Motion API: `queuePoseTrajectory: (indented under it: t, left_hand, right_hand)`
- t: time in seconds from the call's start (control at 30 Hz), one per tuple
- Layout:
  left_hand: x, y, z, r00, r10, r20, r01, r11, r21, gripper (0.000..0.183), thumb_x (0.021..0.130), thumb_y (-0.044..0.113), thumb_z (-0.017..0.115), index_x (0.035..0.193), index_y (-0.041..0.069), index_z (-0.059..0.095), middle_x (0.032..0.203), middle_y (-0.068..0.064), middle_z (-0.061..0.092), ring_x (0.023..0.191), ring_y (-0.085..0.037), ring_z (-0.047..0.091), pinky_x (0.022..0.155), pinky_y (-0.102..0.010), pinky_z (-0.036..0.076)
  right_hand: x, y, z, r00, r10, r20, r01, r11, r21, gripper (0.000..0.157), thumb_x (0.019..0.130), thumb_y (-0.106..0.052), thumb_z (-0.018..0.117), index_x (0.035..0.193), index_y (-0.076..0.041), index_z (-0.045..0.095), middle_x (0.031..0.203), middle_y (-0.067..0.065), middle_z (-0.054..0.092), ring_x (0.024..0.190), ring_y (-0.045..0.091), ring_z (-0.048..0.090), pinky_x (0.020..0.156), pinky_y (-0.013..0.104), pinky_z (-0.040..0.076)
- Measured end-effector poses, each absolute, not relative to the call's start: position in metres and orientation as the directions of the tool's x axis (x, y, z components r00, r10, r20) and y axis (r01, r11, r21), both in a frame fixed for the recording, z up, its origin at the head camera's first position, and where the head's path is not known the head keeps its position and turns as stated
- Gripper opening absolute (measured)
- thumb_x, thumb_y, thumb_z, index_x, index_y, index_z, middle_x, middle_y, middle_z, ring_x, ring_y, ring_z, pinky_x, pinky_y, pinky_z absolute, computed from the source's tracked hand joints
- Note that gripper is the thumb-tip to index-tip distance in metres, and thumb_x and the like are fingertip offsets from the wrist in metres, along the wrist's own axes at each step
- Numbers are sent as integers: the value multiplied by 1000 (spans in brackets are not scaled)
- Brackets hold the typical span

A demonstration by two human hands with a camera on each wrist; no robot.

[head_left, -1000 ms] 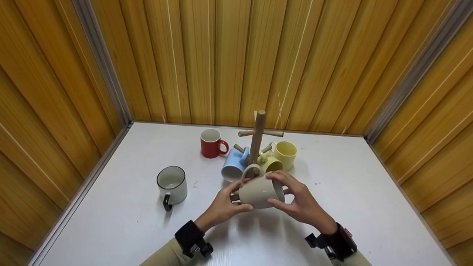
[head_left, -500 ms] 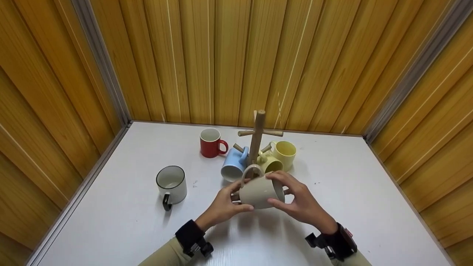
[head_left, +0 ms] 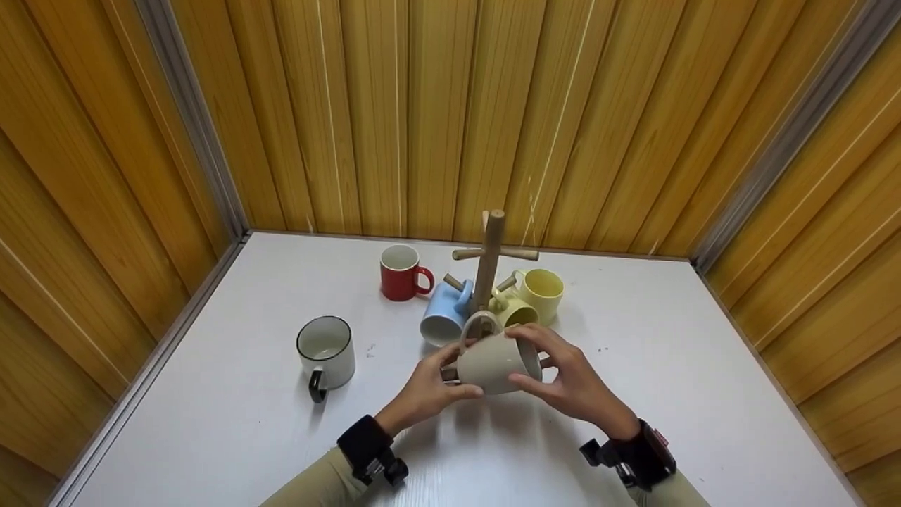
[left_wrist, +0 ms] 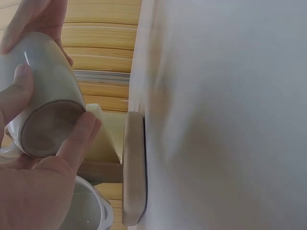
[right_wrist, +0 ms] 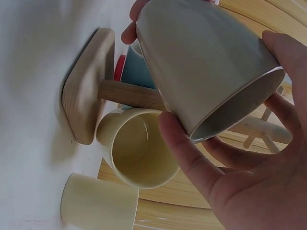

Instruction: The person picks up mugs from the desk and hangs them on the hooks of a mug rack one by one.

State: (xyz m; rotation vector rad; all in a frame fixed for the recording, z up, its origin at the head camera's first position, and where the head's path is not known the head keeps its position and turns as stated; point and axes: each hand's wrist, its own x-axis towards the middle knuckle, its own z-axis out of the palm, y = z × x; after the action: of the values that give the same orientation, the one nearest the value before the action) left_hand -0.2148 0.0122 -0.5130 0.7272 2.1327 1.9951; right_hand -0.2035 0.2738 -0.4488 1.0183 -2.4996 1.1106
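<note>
On the near side, two bare hands grasp a gray mug (head_left: 491, 366) above the white bench (head_left: 211, 422): the left hand (head_left: 426, 387) holds its base end, the right hand (head_left: 581, 380) its rim end. The mug is tipped sideways, mouth to the right, handle up, just in front of a wooden mug rack (head_left: 488, 260). Well to the left stands a white mug (head_left: 338, 367) with black rim and handle. On the rack's lower pegs hang a blue mug (head_left: 442, 306), left, and a yellow mug (head_left: 516, 311), right. Farther off, a second yellow mug (head_left: 549, 296) stands right, a red mug (head_left: 399, 284) left. Wood-patterned panels (head_left: 436, 120) rise behind.
</note>
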Motion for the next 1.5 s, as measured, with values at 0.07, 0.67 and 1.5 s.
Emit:
queuePoseTrajectory:
  t: [0.07, 0.67, 1.5]
  left_hand:
    - [-216, 13, -514, -873, 433, 224, 248, -1, 969, 73, 83, 10, 86, 148, 5, 51, 138, -15, 60, 121, -31, 64, 96, -35, 56]
    - [-224, 14, -519, -881, 425, 206, 241, 29, 970, 73, 85, 13, 85, 149, 6, 50, 140, -16, 59, 124, -32, 62, 100, -38, 54]
    - [-228, 16, -524, -883, 413, 223, 262, 40, 964, 79, 85, 10, 84, 153, 1, 44, 143, -20, 57, 128, -33, 58, 106, -44, 49]
  right_hand:
    - [-204, 274, -450, -737, -505, 450, -673, 476, -567, 59, 92, -31, 79, 145, -25, 54, 142, 1, 57, 112, 19, 63, 74, 34, 61]
    - [-213, 272, -452, -737, -495, 461, -673, 470, -571, 58, 90, -29, 81, 143, -26, 57, 136, -5, 60, 108, 17, 64, 72, 34, 61]
    - [-220, 274, -460, -748, -504, 432, -658, 480, -580, 59, 92, -31, 79, 145, -26, 56, 137, -5, 58, 112, 20, 62, 72, 39, 62]
